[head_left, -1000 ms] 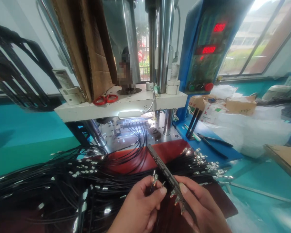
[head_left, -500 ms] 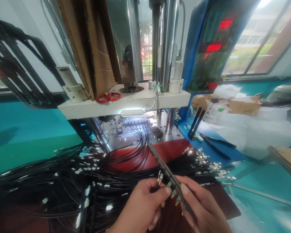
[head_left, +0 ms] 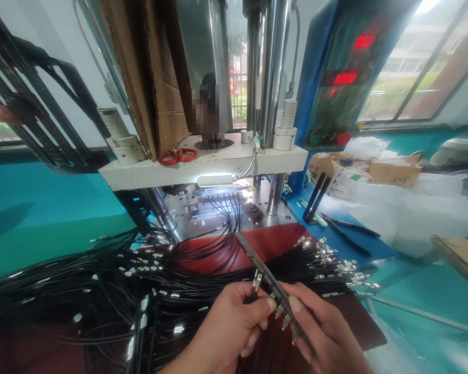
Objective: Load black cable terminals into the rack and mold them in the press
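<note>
My right hand (head_left: 323, 327) is closed around the lower end of a long dark slotted bar (head_left: 263, 267), which slants up and to the left. Several small metal connectors (head_left: 284, 322) sit along the bar's left edge near my fingers. My left hand (head_left: 234, 324) pinches a black cable beside the bar, its thumb at one of the connectors. Another cable end with a metal connector (head_left: 258, 281) sticks up above my left fingers, close to the bar. Part of the held cable is hidden by my fingers.
Black cables (head_left: 113, 296) with metal ends spread over the red work surface (head_left: 273, 244). Behind stands a press (head_left: 203, 174), with several cables running into its lit bed. Red scissors (head_left: 177, 157) lie on its plate. Tweezers (head_left: 351, 234) rest at right, below a control panel (head_left: 339, 88).
The view has shifted slightly. Both hands keep their grips, and the bar and the cable stay almost where they were.
</note>
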Demonstrator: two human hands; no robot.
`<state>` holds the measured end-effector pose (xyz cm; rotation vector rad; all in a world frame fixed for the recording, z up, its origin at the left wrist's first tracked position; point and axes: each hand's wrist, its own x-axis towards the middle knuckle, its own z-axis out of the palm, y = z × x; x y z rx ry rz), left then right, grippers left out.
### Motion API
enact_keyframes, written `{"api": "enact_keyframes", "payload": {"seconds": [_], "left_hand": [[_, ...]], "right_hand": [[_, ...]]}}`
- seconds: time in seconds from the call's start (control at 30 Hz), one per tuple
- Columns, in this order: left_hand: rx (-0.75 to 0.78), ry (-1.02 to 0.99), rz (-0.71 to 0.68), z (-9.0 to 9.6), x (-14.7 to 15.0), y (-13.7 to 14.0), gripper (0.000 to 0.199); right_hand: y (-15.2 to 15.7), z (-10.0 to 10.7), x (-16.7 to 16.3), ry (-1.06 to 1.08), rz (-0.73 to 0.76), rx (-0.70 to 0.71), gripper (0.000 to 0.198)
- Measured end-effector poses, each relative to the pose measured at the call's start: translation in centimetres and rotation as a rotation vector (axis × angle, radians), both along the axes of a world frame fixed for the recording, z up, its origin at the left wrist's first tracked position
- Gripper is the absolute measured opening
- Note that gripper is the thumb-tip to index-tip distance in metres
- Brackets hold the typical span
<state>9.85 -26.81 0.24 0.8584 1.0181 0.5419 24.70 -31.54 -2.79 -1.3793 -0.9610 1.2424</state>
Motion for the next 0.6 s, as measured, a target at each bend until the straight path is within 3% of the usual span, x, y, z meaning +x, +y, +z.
{"api": "enact_keyframes", "payload": {"seconds": [0.23,0.4,0.6], "left_hand": [[0.144,-0.104,0.071,0.9,-2.0,0.1,0.024],[0.032,-0.204,0.158,0.4,-2.5,0.3,0.029],[0.094,-0.113,0.186,-0.2,-1.3,0.5,0.02]], "right_hand": [[-0.5,1.6,1.5,0.074,-0.052,-0.111,0.047],[-0.3,1.8,1.7,0.011,-0.089,-0.084,0.046],[-0.2,2.0,1.0,0.023,-0.123,-0.047,0.049]]}}
